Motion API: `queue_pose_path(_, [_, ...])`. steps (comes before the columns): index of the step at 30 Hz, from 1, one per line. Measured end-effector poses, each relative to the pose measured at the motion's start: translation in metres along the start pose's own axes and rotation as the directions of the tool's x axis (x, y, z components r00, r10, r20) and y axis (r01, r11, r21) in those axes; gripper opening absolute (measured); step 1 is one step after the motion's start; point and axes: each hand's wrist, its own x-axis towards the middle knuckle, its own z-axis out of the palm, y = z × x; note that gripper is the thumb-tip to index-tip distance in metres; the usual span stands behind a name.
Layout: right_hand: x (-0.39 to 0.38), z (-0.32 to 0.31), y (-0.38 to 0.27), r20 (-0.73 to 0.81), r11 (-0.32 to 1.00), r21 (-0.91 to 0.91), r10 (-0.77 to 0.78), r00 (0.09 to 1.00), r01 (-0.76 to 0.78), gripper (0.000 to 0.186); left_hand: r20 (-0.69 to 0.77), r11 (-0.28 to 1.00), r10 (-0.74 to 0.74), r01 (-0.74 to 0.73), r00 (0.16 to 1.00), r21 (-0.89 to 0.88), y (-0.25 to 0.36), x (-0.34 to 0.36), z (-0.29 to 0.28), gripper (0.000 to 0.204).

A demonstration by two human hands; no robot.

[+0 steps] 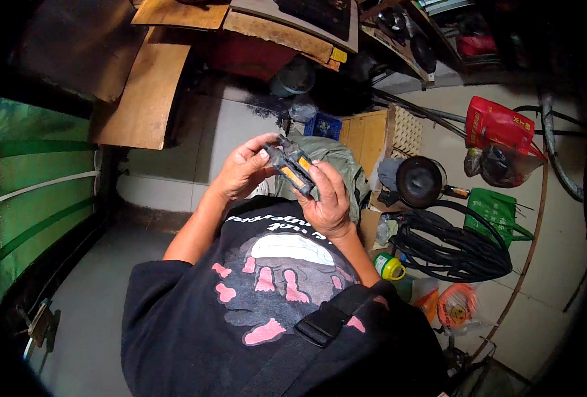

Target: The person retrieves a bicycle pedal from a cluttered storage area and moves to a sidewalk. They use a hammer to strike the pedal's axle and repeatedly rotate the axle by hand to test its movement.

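Observation:
In front of my chest I hold a pair of black bicycle pedals [281,164] with two orange reflector strips. They lie side by side, tilted, and look worn and dusty. My left hand [242,167] grips their left end, with the thumb on the near side. My right hand [330,202] closes on the lower right end, fingers along the edge. The fingertips behind the pedals are hidden. Below both hands is my black printed shirt [273,298] with a strap and buckle [324,324] across it.
A grey-green cloth [336,162] and a blue crate [322,126] lie beyond my hands. To the right are a round black pan [420,181], coiled black hose [439,245], a red bag [498,126] and a green bag [490,215]. Wooden boards [144,99] stand at far left.

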Motion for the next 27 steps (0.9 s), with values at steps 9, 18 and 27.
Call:
queue_pose_path(9, [0.002, 0.003, 0.005, -0.012, 0.993, -0.064, -0.095, 0.995, 0.095, 0.071, 0.032, 0.994, -0.083, 0.085, 0.996, -0.075, -0.011, 0.005, -0.012, 0.042])
queue_pose_path(18, [-0.001, 0.003, 0.003, -0.001, 0.992, -0.04, -0.118, 0.993, 0.118, 0.073, 0.103, 0.995, -0.024, 0.034, 0.994, -0.096, -0.004, 0.006, 0.002, 0.054])
queue_pose_path(27, [-0.001, 0.01, 0.006, -0.072, 0.998, 0.019, -0.065, 0.995, 0.066, 0.076, 0.129, 0.993, -0.064, 0.076, 0.99, -0.095, 0.003, 0.013, 0.003, 0.051])
